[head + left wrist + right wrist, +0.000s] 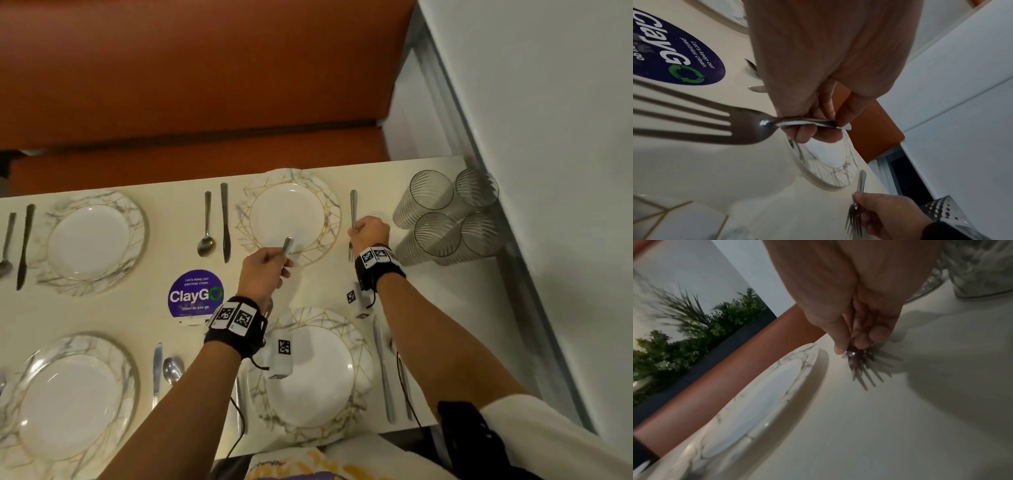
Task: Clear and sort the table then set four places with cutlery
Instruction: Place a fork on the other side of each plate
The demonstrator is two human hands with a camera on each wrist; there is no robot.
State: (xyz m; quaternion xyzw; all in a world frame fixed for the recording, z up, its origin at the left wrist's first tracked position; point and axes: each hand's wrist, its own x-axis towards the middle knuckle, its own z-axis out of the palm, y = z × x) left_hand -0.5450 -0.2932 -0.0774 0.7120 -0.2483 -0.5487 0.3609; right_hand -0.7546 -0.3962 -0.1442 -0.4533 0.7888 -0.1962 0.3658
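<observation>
Right hand (370,233) was curled round a fork (353,205) just off the far plate (329,212), glasses (445,219) on its other side. Left hand (263,272) gripped a second fork (748,128) above the counter (428,308), over that plate's near rim.

- Both forearms reach forward, bare, each with a black band bearing square markers at the wrist.
- The left hand (262,274) is curled, knuckles up; its fingers (807,134) and thumb pinch a fork (748,128) by the handle, tines pointing back toward the wrist.
- The right hand (370,233) lies further forward and to the right, closed in a fist round a second fork (353,205), handle sticking out ahead, tines back under the wrist.
- The two hands are apart.
</observation>
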